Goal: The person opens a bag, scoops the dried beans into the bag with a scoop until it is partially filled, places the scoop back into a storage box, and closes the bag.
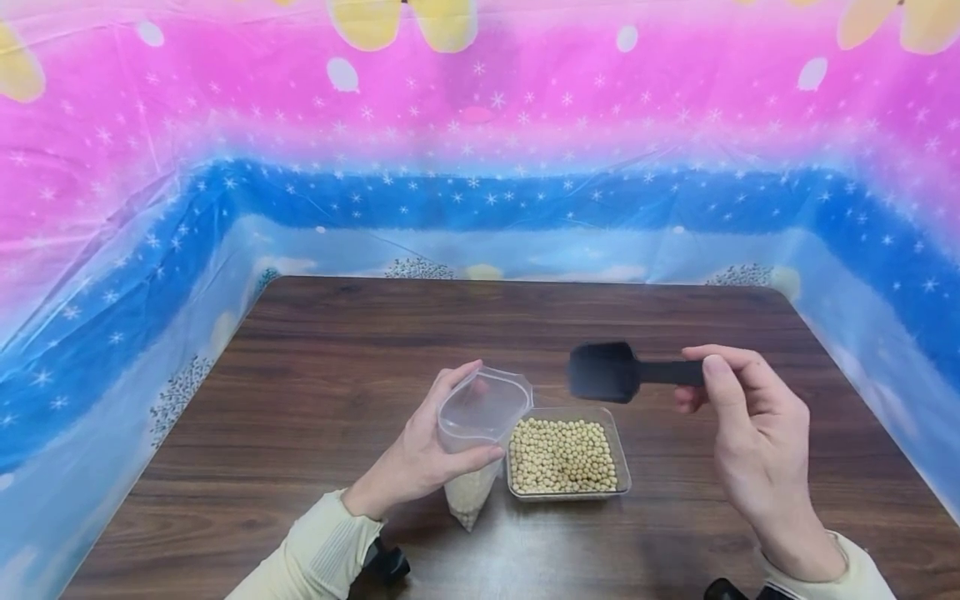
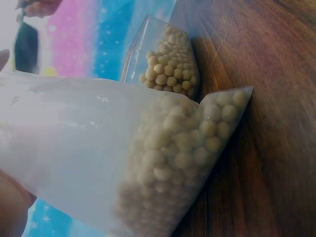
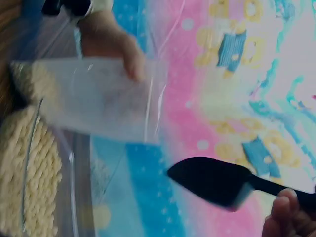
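Observation:
My left hand (image 1: pixel 420 450) holds a translucent plastic zip bag (image 2: pixel 74 128) around its upper part, with the mouth spread open and tilted up. Pale round beans (image 2: pixel 168 158) fill the bag's lower end, which is close to the tabletop. My right hand (image 1: pixel 761 446) pinches the handle of a black scoop (image 1: pixel 603 372) between thumb and fingers, raised above and to the right of the bag. In the right wrist view no beans show on the scoop (image 3: pixel 212 182). Right of the bag, a clear plastic container (image 1: pixel 626 483) holds many more beans (image 1: pixel 562 454).
Underneath is a dark wood-grain table (image 1: pixel 337 333). A pink and blue patterned cloth (image 1: pixel 480 200) hangs behind it and along both sides. Dark straps or mounts (image 1: pixel 388 562) sit by the wrists.

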Demonstrator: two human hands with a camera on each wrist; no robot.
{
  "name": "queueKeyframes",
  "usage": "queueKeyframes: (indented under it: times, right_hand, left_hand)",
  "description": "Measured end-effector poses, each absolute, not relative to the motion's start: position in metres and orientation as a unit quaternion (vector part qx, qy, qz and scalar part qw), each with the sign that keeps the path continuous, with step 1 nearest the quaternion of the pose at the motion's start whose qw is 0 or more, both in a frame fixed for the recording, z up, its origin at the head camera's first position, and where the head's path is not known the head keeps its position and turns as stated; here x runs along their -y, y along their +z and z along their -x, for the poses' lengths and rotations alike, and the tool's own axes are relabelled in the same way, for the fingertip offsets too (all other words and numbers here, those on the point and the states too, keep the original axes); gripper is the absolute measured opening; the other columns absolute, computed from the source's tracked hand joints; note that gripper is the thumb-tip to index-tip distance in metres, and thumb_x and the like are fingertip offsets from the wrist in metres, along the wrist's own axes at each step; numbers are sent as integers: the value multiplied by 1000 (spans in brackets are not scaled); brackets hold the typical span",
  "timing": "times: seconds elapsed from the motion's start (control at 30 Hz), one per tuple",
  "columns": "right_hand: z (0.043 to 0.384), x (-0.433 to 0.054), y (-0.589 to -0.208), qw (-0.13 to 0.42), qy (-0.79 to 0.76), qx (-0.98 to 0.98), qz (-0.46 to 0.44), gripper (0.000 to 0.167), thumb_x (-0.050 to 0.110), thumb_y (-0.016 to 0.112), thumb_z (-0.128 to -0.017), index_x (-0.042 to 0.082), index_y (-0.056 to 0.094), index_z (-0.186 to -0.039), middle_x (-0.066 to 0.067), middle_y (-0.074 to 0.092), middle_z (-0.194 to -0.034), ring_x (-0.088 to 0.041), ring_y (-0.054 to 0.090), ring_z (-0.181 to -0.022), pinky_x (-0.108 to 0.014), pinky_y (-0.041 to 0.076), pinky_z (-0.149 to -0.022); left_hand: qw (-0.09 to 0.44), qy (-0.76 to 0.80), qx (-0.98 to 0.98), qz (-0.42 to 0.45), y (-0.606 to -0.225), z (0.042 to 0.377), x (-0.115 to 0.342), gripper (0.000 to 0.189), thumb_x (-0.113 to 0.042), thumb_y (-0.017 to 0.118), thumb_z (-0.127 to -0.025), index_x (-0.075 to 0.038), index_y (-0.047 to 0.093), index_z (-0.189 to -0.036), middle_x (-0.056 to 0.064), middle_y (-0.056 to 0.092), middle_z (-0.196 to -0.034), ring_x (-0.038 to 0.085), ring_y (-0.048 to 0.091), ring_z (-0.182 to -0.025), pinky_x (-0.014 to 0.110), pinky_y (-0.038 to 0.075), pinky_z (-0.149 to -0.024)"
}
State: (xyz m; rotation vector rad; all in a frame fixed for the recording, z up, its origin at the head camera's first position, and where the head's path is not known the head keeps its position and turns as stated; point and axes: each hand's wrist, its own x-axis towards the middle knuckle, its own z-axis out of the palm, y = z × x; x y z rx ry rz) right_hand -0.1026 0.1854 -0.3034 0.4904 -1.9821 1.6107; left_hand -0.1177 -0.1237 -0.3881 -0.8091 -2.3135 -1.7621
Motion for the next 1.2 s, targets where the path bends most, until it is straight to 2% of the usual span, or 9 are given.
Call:
queueKeyframes:
  times: [0.07,0.2,0.37,0.53,0.73,0.93,1.2]
  right_hand:
    - [103,-190,-308,241,535,798,-136,22,12,50,-102,-2,67,-106,-6,66,-74,-12,62,-66,-18,52,-61]
    - [103,-196,-323,144,431,886,-92,26,31,51,-102,12,67,-107,0,66,-76,-11,62,-69,-21,51,-61]
    - [103,-197,-343,72,404,908,-79,33,43,48,-101,16,66,-108,1,65,-77,-11,64,-71,-25,54,-63]
    - [107,-200,-358,37,445,893,-61,34,39,49,-102,10,66,-109,-4,65,-78,-14,63,-70,-25,53,-63]
    - [115,-205,-377,-23,568,822,-33,38,29,46,-104,-4,58,-118,-13,64,-81,-16,62,-69,-28,55,-64]
    - [122,-205,-399,-89,651,753,10,37,18,41,-106,-14,49,-124,-8,63,-80,-13,60,-68,-26,54,-63]
    - [125,-203,-412,-136,691,708,40,39,18,38,-106,-14,45,-127,-4,60,-82,-10,56,-70,-23,52,-65]
  left_hand:
    - [61,-583,765,267,-388,118,124,86,-12,82,-78,-22,32,-148,3,46,-128,23,56,-108,38,53,-88]
    - [55,-584,765,265,-387,118,123,87,-13,82,-79,-27,32,-148,2,46,-129,23,56,-108,38,53,-88]
    - [48,-586,766,262,-387,118,123,85,-13,81,-79,-22,32,-148,2,46,-129,24,56,-108,38,53,-88]
    - [40,-589,766,255,-386,118,123,85,-15,82,-79,-25,33,-148,1,46,-130,24,55,-110,39,53,-89]
    - [36,-585,770,250,-384,118,122,83,-16,81,-80,-19,33,-148,1,46,-129,24,55,-109,39,53,-88]
    - [30,-586,770,250,-384,116,121,82,-17,81,-81,-22,34,-147,2,45,-130,24,55,-109,38,53,-88]
    - [32,-588,768,251,-383,116,120,83,-16,81,-80,-29,34,-146,1,46,-129,23,55,-110,38,53,-88]
